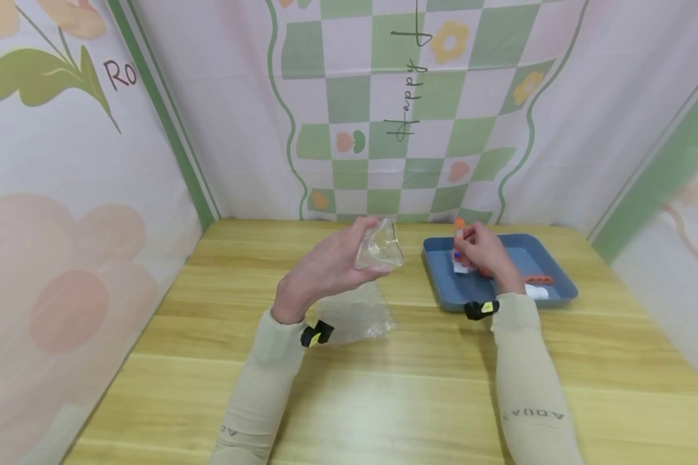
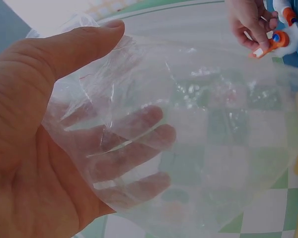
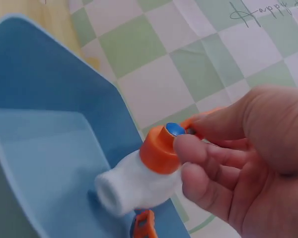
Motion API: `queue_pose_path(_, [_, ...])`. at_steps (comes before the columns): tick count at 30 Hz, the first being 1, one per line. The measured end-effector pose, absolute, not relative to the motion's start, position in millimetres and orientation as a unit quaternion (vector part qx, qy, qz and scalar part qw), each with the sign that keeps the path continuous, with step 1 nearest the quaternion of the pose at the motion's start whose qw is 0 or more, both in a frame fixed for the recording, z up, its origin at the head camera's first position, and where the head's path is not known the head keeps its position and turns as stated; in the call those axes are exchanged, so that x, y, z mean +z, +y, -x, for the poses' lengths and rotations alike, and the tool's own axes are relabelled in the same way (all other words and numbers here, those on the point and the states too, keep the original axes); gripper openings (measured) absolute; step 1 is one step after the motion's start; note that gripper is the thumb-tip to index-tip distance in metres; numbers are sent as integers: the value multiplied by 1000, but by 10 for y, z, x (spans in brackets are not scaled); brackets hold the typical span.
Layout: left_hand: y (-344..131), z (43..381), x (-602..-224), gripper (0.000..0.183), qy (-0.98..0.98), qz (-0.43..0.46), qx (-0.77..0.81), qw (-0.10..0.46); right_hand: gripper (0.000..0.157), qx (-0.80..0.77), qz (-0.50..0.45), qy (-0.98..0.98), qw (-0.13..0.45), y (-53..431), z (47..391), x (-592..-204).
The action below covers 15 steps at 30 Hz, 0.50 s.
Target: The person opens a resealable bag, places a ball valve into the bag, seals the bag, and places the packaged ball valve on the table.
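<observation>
My left hand (image 1: 334, 261) holds a clear plastic bag (image 1: 382, 247) with its mouth spread. In the left wrist view, the thumb lies over the plastic (image 2: 208, 134) and the other fingers (image 2: 139, 148) show through it. My right hand (image 1: 485, 248) pinches the orange handle of a white plastic ball valve (image 3: 139, 181) with a blue cap at its centre. The valve is tilted at the left part of the blue tray (image 1: 449, 305); whether it touches the tray floor I cannot tell. Another orange handle (image 1: 539, 279) shows in the tray, beside a white part (image 1: 537, 293).
The tray stands at the back right of the wooden table (image 1: 407, 387). Right behind the table hangs a curtain (image 1: 349, 103) with a green check pattern. Printed cloth walls (image 1: 64, 258) close off the sides.
</observation>
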<state>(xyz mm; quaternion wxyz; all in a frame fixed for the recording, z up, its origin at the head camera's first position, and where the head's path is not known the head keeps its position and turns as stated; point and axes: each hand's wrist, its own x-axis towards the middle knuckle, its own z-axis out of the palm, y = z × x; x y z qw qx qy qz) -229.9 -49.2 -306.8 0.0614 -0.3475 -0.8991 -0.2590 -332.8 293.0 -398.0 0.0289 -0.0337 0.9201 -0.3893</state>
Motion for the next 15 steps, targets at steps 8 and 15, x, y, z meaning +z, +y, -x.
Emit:
queue_pose_path(8, [-495, 2287, -3061, 81, -901, 349, -251, 60, 34, -451, 20, 891, -36, 2883, 3327, -3947])
queue_pose_path(15, [-481, 2332, -3101, 80, -900, 354, -248, 54, 25, -556, 8, 829, -57, 2820, 3247, -3783])
